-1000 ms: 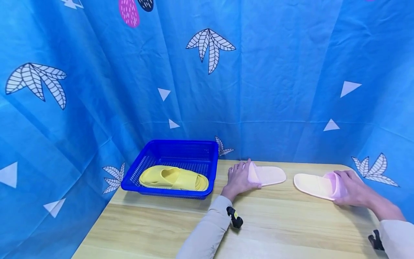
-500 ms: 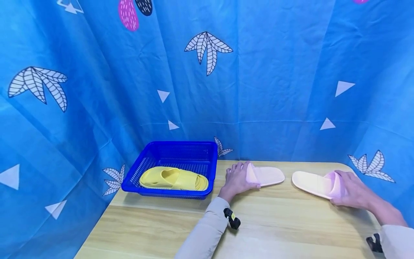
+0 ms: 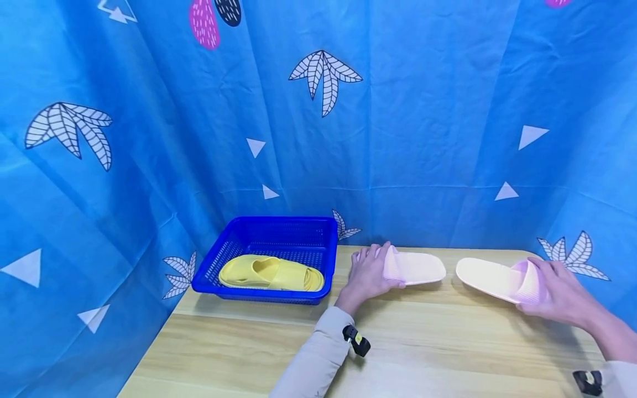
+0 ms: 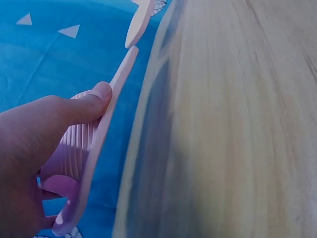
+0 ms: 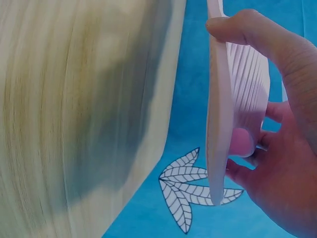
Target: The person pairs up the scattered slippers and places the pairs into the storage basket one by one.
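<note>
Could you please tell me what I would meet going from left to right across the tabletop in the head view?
Blue basket → left hand → first pink slipper → second pink slipper → right hand.

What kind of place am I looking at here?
Probably a screened-off tabletop workspace, maybe for recording: a wood-grain table, a patterned blue curtain hanging behind it, and a black wrist-worn device.

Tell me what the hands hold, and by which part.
The left hand holds one pink slipper, the right hand the other slipper, each across the ribbed strap, thumb on the sole edge.
</note>
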Tool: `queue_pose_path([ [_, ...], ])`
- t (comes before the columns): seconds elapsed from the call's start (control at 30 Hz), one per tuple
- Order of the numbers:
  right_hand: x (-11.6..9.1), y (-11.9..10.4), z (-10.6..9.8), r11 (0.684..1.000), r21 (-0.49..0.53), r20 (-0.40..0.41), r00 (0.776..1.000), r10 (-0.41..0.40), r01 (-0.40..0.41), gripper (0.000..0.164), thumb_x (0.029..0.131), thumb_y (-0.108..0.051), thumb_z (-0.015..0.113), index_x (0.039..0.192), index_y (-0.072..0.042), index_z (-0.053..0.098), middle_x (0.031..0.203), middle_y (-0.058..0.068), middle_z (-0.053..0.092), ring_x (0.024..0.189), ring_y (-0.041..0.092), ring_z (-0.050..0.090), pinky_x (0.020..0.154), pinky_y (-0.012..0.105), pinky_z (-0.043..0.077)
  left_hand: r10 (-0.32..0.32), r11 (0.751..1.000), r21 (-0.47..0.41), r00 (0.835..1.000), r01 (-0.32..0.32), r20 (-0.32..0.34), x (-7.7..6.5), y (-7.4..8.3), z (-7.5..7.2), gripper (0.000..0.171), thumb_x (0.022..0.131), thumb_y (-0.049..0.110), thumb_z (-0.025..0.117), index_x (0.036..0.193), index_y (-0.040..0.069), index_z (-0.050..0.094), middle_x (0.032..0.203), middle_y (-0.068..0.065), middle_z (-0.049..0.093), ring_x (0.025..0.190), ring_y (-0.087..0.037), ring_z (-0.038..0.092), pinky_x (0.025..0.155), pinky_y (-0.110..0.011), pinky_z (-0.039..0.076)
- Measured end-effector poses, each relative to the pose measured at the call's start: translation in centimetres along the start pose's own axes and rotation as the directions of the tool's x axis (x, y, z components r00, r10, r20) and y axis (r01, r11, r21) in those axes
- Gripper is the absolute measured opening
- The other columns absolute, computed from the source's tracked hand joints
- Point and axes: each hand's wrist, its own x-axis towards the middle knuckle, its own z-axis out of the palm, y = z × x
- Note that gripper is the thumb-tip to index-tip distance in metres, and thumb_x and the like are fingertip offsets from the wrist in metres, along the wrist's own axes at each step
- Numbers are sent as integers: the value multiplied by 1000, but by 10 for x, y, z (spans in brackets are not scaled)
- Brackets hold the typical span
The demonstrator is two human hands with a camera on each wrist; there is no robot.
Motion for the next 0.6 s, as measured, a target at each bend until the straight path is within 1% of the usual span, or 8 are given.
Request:
queue_pose_path([
  [0.13,0,-4,-1,1000,-7,-31,999,-18,18,119,50,-32,98,145,7,38,108,32,49,90,43,47,60,43,39,9,999,41,1000,-9,5,-3,0,-7,116,73,80,72,163,22,27,151,-4,47,135,-27,44,111,-51,35],
  [0.3,0,-9,-5,1000,-7,-33,999,14,-14,122,53,-36,98,149,7,36,107,34,47,89,44,45,60,41,36,28,999,46,999,-27,-21,-6,1,-18,117,73,81,71,163,21,27,150,-3,47,134,-26,44,110,-50,36],
  [0.43,-4,-14,-9,999,1,-22,999,46,-46,126,55,-36,98,152,9,32,115,39,43,94,47,43,60,45,37,52,998,46,998,-50,-34,-9,3,-30,117,72,82,71,163,22,27,148,-2,49,131,-24,45,109,-48,37],
  [0.47,-5,-15,-10,999,7,-16,998,53,-53,126,56,-36,97,152,9,30,118,41,41,96,50,42,60,49,39,59,997,42,998,-57,-37,-11,3,-34,117,72,81,72,163,22,27,147,-2,50,131,-24,45,108,-48,37],
  [0.6,-5,-20,-13,998,15,-40,997,58,-58,123,54,-34,98,149,10,34,119,42,41,97,52,41,59,53,40,77,997,27,995,-76,-56,-17,3,-48,119,71,79,74,163,21,27,146,-2,51,130,-23,46,106,-48,39],
])
